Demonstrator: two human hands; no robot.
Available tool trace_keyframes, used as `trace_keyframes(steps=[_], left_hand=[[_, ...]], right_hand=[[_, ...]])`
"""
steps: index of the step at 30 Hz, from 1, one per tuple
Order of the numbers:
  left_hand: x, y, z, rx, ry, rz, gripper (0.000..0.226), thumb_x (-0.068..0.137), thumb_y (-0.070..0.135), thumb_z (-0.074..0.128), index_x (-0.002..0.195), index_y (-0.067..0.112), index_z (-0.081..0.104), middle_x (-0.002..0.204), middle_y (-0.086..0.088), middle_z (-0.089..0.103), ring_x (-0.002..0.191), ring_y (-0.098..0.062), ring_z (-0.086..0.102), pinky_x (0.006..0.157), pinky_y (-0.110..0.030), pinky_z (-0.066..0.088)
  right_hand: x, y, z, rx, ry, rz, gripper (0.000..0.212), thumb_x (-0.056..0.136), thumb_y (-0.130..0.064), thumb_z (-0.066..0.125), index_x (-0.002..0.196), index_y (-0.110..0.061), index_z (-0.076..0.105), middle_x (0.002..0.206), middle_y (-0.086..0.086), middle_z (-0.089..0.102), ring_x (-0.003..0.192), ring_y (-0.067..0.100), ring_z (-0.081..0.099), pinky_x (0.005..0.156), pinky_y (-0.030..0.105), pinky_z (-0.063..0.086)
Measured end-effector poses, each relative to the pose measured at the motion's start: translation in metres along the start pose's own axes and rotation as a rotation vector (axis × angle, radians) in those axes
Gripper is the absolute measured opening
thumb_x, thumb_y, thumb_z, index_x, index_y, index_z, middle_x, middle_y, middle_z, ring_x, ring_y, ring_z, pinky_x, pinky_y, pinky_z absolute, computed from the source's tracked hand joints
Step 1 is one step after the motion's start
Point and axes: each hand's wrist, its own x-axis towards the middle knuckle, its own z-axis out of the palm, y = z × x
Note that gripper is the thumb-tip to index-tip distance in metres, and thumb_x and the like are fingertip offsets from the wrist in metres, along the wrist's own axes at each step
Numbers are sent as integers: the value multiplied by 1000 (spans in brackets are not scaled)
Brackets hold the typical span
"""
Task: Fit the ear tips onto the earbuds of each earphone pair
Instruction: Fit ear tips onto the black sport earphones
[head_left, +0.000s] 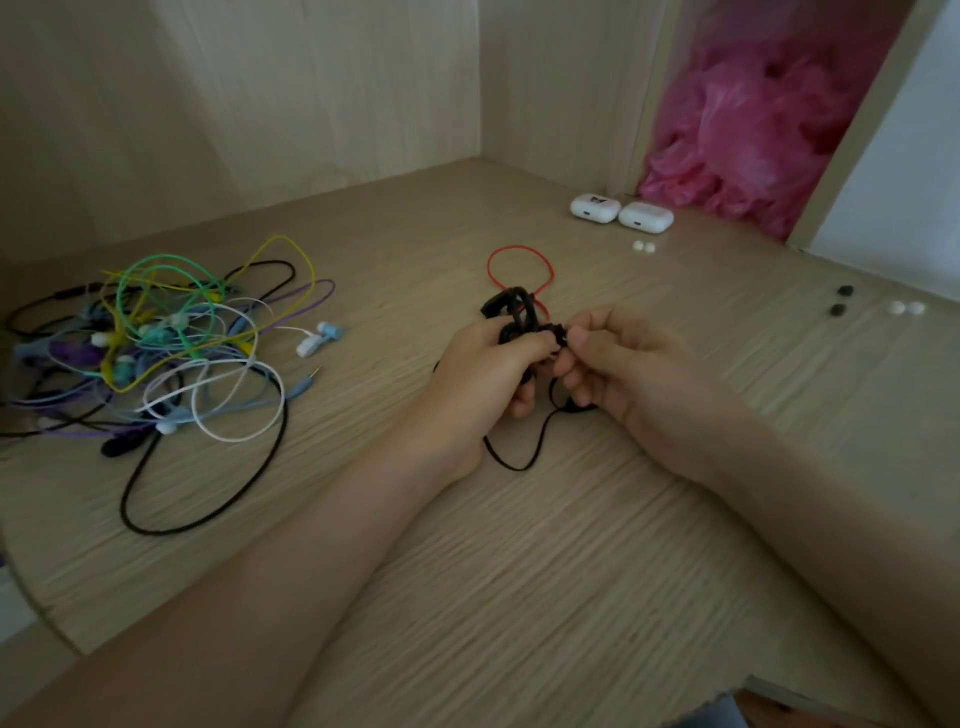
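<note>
At the middle of the wooden desk my left hand (485, 379) grips a black earphone pair (514, 312) with ear hooks and a red cable (519, 260). Its black cord (524, 452) loops down onto the desk between my wrists. My right hand (618, 364) pinches a small black piece at the earbud (561, 335), right against my left thumb; whether it is an ear tip I cannot tell. Loose ear tips lie at the right: two dark ones (840, 300), two white ones (906, 307), and two more white ones (644, 247) farther back.
A tangle of coloured wired earphones (171, 343) fills the desk's left side. Two white earbud cases (621, 212) sit at the back by a pink plastic bag (753, 135). Wooden walls close the back and the left. The desk's front edge curves at lower left.
</note>
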Motion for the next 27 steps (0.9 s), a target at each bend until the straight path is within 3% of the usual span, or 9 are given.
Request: trace_keyframes(steps=[6,14,27], left_hand=[[0,2,0,-91,16,-44,14,89,10,55,77,13,61,56,4,52,42,-6,41,38,-19,28],[-1,3,2,-69,5,-21,15,91,11,55,78,9,61,62,-2,53,43,-6,39,38,-18,26],[-1,-1,3,-19,-54,33,18,94,16,54,78,12,60,60,4,55,43,-3,41,40,-17,31]], right_hand=[[2,-1,-6,72,-25,74,15,96,0,40,91,-3,54,63,4,62,55,6,57,52,15,47],[4,-5,-10,265,-21,196,19,95,-2,43,86,0,59,64,4,65,56,5,60,53,12,49],[4,-2,-8,139,17,96,17,96,-10,45,83,-6,55,56,0,59,47,7,50,40,18,39]])
